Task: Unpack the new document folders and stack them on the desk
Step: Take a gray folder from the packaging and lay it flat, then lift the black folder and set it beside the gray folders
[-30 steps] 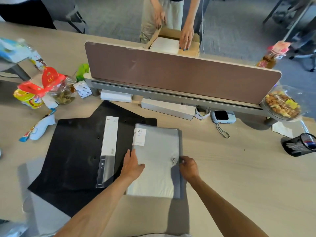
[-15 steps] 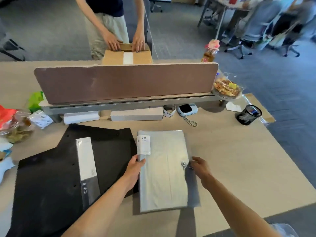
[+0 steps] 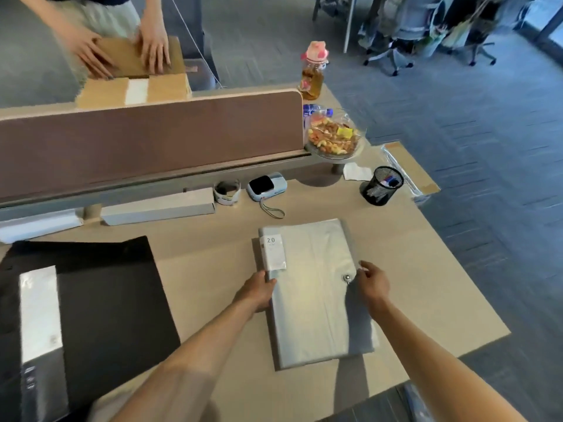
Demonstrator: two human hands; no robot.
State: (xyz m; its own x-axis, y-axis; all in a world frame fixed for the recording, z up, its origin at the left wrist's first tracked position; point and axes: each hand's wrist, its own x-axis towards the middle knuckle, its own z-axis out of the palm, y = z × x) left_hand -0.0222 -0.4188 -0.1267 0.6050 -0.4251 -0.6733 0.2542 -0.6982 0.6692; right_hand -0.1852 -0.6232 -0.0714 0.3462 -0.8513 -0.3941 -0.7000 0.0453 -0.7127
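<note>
A grey folder (image 3: 313,293), flat and rectangular in a glossy clear wrap, is lying on the pale wood-grain desk (image 3: 426,284), slightly askew, with a white label marked "20" at its upper left corner and a small metal clasp near its right edge. The left hand (image 3: 259,292) is gripping the folder's left edge, fingers curled over it. The right hand (image 3: 370,283) is pinching the wrap just beside the clasp, fingers close together. A matte black folder (image 3: 100,300) with a white spine strip is lying open well to the left. Bare desk is showing on the folder's right up to the desk's edge, and between the two folders. Behind, a mesh pen cup (image 3: 382,190), a tape roll (image 3: 227,191) and a brown partition (image 3: 152,141) are standing clear.
</note>
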